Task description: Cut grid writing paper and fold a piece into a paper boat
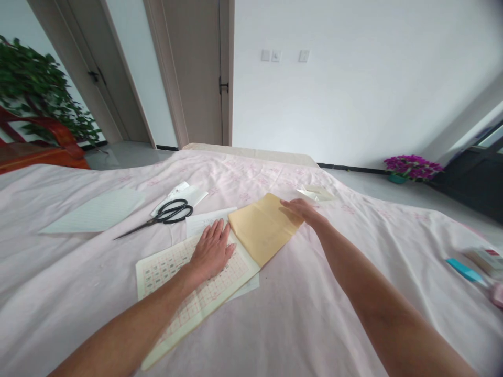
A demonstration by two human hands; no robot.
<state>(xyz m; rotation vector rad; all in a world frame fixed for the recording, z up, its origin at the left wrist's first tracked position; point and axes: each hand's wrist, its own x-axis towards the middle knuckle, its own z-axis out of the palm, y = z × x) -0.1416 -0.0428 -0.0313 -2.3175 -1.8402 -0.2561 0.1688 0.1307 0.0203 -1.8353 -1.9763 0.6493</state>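
Observation:
My left hand (pixel 213 250) lies flat, fingers stretched out, on the open page of a grid-ruled exercise book (pixel 196 309). The page has red squares with several dark characters at its left. Right of it, a tan sheet of paper (pixel 265 228) meets the book's right edge; I cannot tell if it is joined as a cover. My right hand (pixel 299 209) grips the tan sheet's far right edge, thumb on top and other fingers partly hidden. White paper (pixel 200 222) shows from under the book's far side.
Black-handled scissors (pixel 168 212) lie left of the book, over folded white paper (pixel 192 195). A lined sheet (pixel 98 212) is farther left. Beyond my right hand lies a cream paper piece (pixel 318 193). A blue object (pixel 465 269) and a small box (pixel 487 261) sit at the right.

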